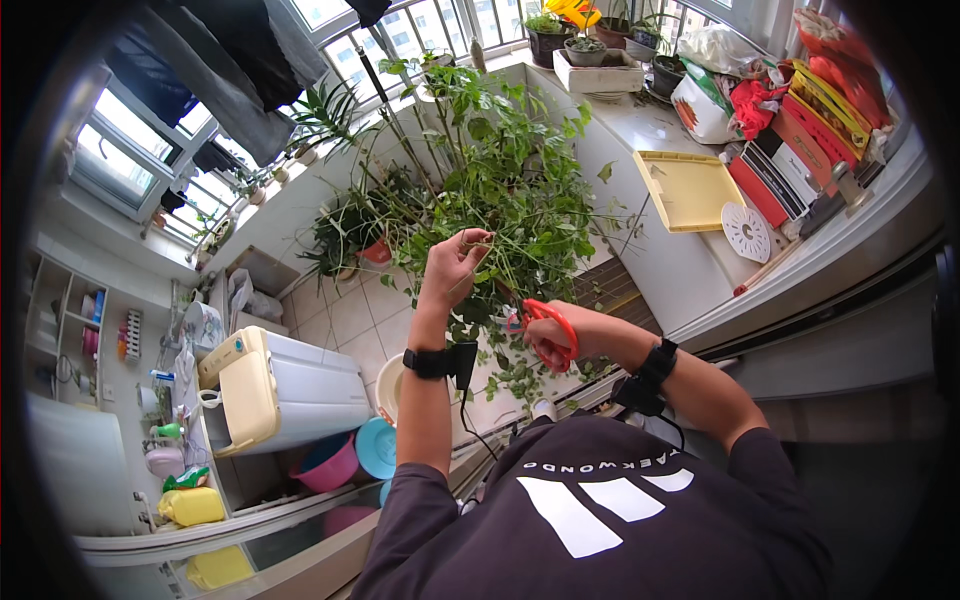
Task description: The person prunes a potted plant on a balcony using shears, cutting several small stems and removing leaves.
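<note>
Before me stands a tall, bushy green plant (517,180) with long thin stems and many leaves. My left hand (452,266) is at its near side, thumb and forefinger pinched on a thin stem (489,238). Lower and to the right, my right hand (553,335) grips the red handles of a pair of scissors (571,330). The blades point up and left into the foliage, where leaves partly hide them, so I cannot tell whether they touch a stem. Cut or fallen leaves (517,379) lie scattered on the tiled floor below my hands.
A white washing machine (315,375) stands at left, with a pink basin (330,465) and a blue basin (376,448) beside it. On the right counter (600,135) are a yellow tray (694,191), boxes and bags. Potted plants line the windowsill; clothes (225,67) hang upper left.
</note>
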### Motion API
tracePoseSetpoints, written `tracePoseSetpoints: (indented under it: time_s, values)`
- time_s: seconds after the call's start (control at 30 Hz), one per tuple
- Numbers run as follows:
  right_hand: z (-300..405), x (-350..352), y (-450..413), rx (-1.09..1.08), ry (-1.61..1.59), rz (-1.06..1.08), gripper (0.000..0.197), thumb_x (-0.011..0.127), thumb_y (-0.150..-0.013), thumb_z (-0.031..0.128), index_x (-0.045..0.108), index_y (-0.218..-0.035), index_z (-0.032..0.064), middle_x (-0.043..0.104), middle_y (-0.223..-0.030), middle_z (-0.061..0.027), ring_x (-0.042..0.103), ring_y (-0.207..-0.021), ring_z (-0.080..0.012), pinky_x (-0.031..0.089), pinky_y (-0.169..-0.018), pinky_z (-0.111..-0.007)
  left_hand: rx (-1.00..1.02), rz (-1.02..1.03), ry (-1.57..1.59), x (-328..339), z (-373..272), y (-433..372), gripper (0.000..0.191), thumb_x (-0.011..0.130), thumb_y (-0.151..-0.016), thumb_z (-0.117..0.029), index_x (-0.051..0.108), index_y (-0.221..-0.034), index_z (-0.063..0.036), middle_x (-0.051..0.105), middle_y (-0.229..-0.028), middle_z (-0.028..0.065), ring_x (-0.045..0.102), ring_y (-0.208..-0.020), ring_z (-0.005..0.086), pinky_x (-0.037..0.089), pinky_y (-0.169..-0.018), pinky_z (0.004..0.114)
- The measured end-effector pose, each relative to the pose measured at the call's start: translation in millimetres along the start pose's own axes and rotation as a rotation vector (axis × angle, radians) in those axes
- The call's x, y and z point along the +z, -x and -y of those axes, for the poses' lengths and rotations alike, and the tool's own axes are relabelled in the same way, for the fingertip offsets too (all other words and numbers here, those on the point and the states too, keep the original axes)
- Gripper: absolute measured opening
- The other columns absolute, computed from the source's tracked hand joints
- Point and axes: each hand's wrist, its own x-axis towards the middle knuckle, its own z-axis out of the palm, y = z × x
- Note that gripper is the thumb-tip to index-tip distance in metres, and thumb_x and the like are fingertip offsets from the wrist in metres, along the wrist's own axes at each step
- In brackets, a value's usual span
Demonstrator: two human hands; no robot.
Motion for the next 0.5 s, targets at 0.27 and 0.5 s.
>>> tracePoseSetpoints:
  time_s: [0.27,0.5]
  values:
    - [-41,35,-2,0.081,-0.407,0.18,0.027,0.053,-0.092,0.024,0.059,-0.083,-0.0011,0.059,-0.067,-0.0055,0.054,-0.051,-0.0127,0.047,-0.051,-0.028,0.018,0.012,0.027,2,6,-9,0.023,0.066,-0.093,-0.017,0.067,-0.111,-0.0023,0.055,-0.072,-0.0066,0.043,-0.064,0.0013,0.035,-0.055,0.019]
    - [-75,38,-49,-0.159,-0.393,-0.031,0.03,0.048,-0.094,0.023,0.063,-0.098,-0.002,0.064,-0.08,-0.0084,0.064,-0.072,-0.0157,0.054,-0.066,-0.03,0.014,0.027,-0.024,7,1,-16,0.023,0.066,-0.093,-0.016,0.067,-0.111,-0.0019,0.064,-0.078,0.0013,0.052,-0.068,0.0046,0.042,-0.06,0.021]
